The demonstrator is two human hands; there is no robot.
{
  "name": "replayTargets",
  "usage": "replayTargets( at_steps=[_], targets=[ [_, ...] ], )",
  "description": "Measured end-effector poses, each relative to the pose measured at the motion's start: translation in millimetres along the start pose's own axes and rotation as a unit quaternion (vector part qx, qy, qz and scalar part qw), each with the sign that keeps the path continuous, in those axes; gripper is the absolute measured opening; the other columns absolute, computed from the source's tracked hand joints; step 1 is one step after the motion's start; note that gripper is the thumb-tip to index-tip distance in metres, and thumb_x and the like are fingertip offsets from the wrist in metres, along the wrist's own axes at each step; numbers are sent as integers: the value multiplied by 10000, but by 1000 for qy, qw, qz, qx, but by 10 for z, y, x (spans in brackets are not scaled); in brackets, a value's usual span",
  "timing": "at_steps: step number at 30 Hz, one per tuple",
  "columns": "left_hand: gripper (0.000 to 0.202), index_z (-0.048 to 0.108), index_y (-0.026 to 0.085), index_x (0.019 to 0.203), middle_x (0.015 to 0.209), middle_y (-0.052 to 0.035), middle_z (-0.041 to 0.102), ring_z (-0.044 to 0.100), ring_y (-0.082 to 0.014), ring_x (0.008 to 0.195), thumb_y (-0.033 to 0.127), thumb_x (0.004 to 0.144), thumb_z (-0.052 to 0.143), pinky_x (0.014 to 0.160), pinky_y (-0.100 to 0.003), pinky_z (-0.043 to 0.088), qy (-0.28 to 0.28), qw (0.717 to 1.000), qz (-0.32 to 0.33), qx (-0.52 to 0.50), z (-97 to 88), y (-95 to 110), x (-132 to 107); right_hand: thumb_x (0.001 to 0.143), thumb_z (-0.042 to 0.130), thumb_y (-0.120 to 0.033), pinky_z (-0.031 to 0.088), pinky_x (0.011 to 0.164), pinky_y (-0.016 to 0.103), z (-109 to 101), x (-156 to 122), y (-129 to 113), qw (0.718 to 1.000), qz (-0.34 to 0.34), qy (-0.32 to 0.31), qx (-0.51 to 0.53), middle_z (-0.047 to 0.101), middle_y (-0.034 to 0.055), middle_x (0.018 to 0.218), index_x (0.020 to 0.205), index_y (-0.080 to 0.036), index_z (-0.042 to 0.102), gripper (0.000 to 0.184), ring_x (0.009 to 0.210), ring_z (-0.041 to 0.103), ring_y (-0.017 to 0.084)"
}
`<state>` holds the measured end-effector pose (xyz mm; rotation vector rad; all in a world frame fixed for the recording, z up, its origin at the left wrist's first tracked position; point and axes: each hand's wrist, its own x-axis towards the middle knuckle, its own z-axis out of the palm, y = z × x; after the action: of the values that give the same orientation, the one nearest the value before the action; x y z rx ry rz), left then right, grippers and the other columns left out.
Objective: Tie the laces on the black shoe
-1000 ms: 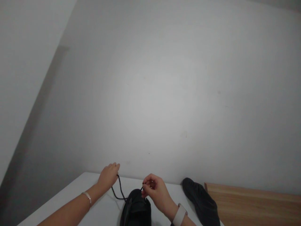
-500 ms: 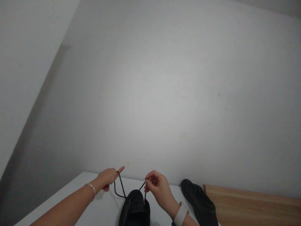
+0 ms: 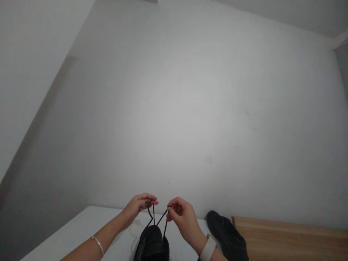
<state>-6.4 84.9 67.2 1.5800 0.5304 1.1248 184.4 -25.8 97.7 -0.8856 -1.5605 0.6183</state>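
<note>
A black shoe (image 3: pixel 153 243) stands on the white table at the bottom middle, its near part cut off by the frame. Dark laces rise from it to both hands. My left hand (image 3: pixel 140 204), up and to the left of the shoe, has a loop of black shoelace (image 3: pixel 154 215) at its fingertips, thumb and fingers close together. On the other side my right hand (image 3: pixel 181 214) pinches another stretch of lace between thumb and forefinger, pulled taut in a bend above the shoe.
Another dark shoe (image 3: pixel 227 233) lies at the right on the table. Beyond it is a wooden board (image 3: pixel 288 239). The white tabletop (image 3: pixel 78 228) meets a pale wall (image 3: pixel 190 108) right behind the hands.
My left hand has moved right, towards the right hand, and its pointing forefinger has come together with the thumb at the lace loop. The right hand keeps its pinch. The view has tilted slightly up.
</note>
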Motion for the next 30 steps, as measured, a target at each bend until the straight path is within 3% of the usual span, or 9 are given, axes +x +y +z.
replayTargets(
  at_steps=[2, 5, 9, 11, 14, 16, 19, 24, 30],
  targets=[
    [336, 692, 157, 866, 908, -105, 737, 623, -274, 992, 359, 670, 509, 903, -408, 383, 15, 997, -22, 67, 6, 20, -3, 724, 630, -298, 524, 532, 297, -20, 2, -38, 1000, 2, 1, 0, 594, -2, 603, 773, -157, 579, 158, 540, 620, 161],
    [416, 693, 143, 790, 854, -115, 733, 621, -288, 907, 504, 689, 512, 814, -402, 400, 82, 980, -72, 164, -34, -18, 12, 729, 633, -306, 524, 539, 298, -14, -25, -100, 1000, 4, -2, 1, 594, 0, 615, 771, -157, 576, 164, 552, 623, 163],
    [394, 666, 139, 841, 910, -115, 719, 608, -257, 886, 432, 578, 662, 744, -335, 415, 111, 981, -57, 148, -28, -45, 66, 751, 622, -273, 516, 549, 290, 15, -67, -170, 1000, -14, -16, 0, 592, -3, 624, 788, -157, 576, 130, 555, 617, 154],
    [373, 643, 155, 892, 951, -97, 709, 606, -218, 890, 346, 576, 693, 756, -307, 420, 91, 993, -35, 72, 49, 15, 79, 766, 616, -264, 513, 555, 284, 16, -70, -198, 999, -30, -19, 0, 601, 1, 642, 805, -159, 579, 118, 562, 617, 149],
    [335, 619, 161, 922, 890, -63, 689, 604, -153, 761, 277, 621, 708, 715, -276, 434, 11, 999, -5, -38, 222, 184, 56, 779, 621, -276, 508, 561, 278, -16, -49, -259, 999, -47, -15, 5, 609, 4, 652, 805, -162, 581, 124, 567, 618, 146],
    [347, 603, 164, 970, 829, -35, 664, 561, -107, 629, 284, 661, 703, 601, -237, 412, -32, 998, 9, -55, 326, 301, 25, 781, 628, -289, 506, 571, 279, -53, -24, -330, 999, -52, -9, 2, 616, 7, 648, 800, -163, 581, 136, 579, 625, 152],
    [366, 586, 159, 994, 703, 13, 609, 444, -60, 478, 314, 680, 691, 456, -200, 301, -41, 999, 4, -6, 404, 393, -20, 778, 643, -309, 505, 584, 279, -115, 19, -480, 998, -64, 5, 8, 623, 8, 652, 806, -169, 577, 158, 601, 632, 156],
    [367, 571, 148, 985, 605, 44, 582, 384, -52, 407, 297, 656, 636, 402, -189, 245, -44, 988, -74, 129, 357, 238, -111, 776, 652, -313, 512, 609, 279, -177, 96, -804, 994, -102, 27, 19, 623, -6, 644, 828, -179, 570, 166, 610, 626, 147],
    [346, 560, 135, 965, 651, -1, 657, 472, -86, 440, 257, 641, 569, 427, -200, 323, -67, 979, -109, 155, 313, -80, -179, 783, 645, -301, 523, 612, 276, -201, 224, -1158, 987, -152, 47, 9, 629, -10, 648, 830, -180, 578, 146, 610, 627, 138]
  ],
)
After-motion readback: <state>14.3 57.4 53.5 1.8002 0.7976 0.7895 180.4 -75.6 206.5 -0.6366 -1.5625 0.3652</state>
